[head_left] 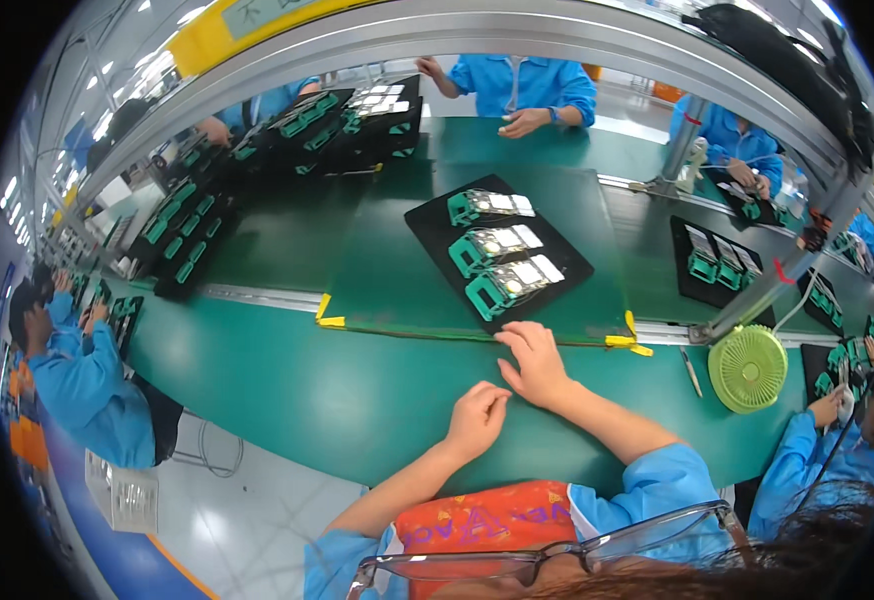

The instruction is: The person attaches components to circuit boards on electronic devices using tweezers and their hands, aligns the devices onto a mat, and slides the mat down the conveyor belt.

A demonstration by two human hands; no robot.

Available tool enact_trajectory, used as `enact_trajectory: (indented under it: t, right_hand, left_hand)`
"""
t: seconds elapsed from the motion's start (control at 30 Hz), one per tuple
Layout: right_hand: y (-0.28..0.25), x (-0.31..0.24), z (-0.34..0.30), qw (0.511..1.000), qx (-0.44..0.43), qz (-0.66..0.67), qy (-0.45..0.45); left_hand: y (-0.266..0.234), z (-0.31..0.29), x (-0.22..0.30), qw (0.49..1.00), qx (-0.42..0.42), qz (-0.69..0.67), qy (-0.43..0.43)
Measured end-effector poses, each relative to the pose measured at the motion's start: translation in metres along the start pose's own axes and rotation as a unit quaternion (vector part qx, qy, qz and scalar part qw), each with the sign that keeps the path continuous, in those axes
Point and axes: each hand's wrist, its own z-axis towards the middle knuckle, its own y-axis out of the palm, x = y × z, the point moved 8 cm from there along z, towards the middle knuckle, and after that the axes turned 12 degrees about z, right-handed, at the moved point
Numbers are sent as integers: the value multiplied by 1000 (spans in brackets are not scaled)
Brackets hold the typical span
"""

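Note:
My left hand (477, 418) rests over the green table, its fingers curled in, with nothing visible in them. Just up and to the right, my right hand (533, 362) has its fingers apart and bent, close to the near corner of a black tray (565, 243); whether a fingertip touches it I cannot tell. Three green-framed assemblies with circuit boards and white rectangular parts lie in a row on that tray: a near one (513, 284), a middle one (495, 246) and a far one (490, 205). Neither hand holds any of them.
Yellow tape (329, 312) marks the belt section's corners. A green round fan (748, 369) and a pen (691, 372) are on the right, beside a metal post (752, 290). More loaded trays (722, 262) stand either side. Co-workers in blue (522, 88) sit around the line.

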Motion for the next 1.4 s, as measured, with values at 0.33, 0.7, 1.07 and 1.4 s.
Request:
enact_trajectory:
  t: [0.33,0.7,1.07,1.4]
  right_hand:
    - [31,37,59,958,-124,-203,158]
    - [4,27,54,981,-101,-135,93]
    - [-60,4,-40,974,-203,-40,96]
    - [-111,8,-73,956,-205,-33,208]
  left_hand:
    - [4,9,-7,999,-54,-10,5]
    - [-8,12,-12,997,-34,-64,5]
    - [-115,15,-6,964,264,16,-7]
    - [-54,49,-98,942,19,-182,-282]
